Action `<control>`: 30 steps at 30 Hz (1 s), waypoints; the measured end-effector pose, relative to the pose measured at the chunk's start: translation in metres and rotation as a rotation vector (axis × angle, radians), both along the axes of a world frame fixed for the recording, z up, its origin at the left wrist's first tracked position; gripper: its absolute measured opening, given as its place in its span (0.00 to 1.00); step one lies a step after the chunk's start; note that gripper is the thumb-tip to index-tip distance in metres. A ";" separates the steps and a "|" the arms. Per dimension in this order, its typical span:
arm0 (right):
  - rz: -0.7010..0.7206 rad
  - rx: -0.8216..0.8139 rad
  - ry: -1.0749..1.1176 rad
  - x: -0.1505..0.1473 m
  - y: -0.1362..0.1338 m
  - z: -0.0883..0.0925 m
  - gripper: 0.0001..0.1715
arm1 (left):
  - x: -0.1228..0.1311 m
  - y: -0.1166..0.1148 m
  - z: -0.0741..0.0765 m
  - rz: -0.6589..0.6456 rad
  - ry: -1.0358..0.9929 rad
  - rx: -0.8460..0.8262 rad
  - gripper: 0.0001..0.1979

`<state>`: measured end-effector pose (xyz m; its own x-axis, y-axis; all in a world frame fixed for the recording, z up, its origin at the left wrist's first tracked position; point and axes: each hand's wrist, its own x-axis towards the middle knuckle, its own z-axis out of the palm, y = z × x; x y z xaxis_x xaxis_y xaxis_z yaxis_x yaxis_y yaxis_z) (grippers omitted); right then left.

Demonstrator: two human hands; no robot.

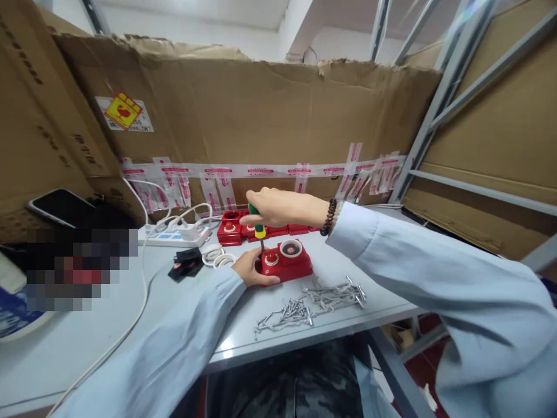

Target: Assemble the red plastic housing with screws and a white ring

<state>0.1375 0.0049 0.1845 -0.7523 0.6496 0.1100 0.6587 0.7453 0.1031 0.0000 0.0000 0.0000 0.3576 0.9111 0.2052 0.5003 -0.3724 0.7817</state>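
One screwdriver (260,232), gripped in the right hand (274,207), stands nearly upright with its shaft at the left end of a red box (292,270). The left hand (249,269) clasps that same end. The box rests on a white table (172,299), loose screws (292,310) on its near side and white rings (216,261) to its left; other red boxes (229,233) line the far side.

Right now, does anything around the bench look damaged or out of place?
The cardboard panel behind the bench has a ragged, torn top edge. Loose screws lie heaped on the bench near its front edge, in no tray.
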 end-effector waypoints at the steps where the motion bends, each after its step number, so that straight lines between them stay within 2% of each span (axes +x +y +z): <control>1: -0.014 0.003 0.015 0.000 -0.001 -0.001 0.17 | 0.000 0.000 0.000 0.009 0.011 0.000 0.34; 3: 0.032 -0.035 0.028 0.000 -0.001 -0.002 0.13 | 0.000 0.000 0.000 0.021 0.035 -0.001 0.34; 5: 0.070 -0.073 0.026 0.002 0.000 -0.002 0.16 | 0.001 0.000 0.000 0.013 0.042 -0.009 0.34; 8: 0.034 -0.032 0.047 0.004 0.004 -0.002 0.16 | 0.001 -0.001 -0.001 -0.035 0.012 -0.027 0.35; 11: 0.011 0.009 0.088 0.003 0.008 -0.006 0.18 | -0.001 -0.002 0.001 -0.072 -0.047 -0.011 0.41; 13: 0.024 0.004 0.103 0.003 0.009 -0.008 0.14 | -0.004 -0.001 0.006 -0.059 -0.105 0.020 0.42; 14: 0.030 -0.019 0.097 0.002 0.009 -0.008 0.12 | -0.006 0.000 0.010 -0.042 -0.149 0.041 0.41; 18: 0.063 -0.128 0.058 0.004 0.003 -0.005 0.17 | -0.011 0.007 0.026 -0.010 -0.341 0.121 0.29; 24: 0.051 0.018 0.159 0.002 0.007 -0.013 0.16 | -0.004 0.011 0.031 0.125 -0.402 0.206 0.23; 27: 0.085 0.017 0.189 0.001 0.013 -0.018 0.10 | -0.005 0.008 0.034 0.059 -0.356 0.151 0.24; 30: 0.091 -0.006 0.231 0.002 0.011 -0.021 0.14 | -0.011 0.007 0.036 -0.042 -0.235 0.069 0.22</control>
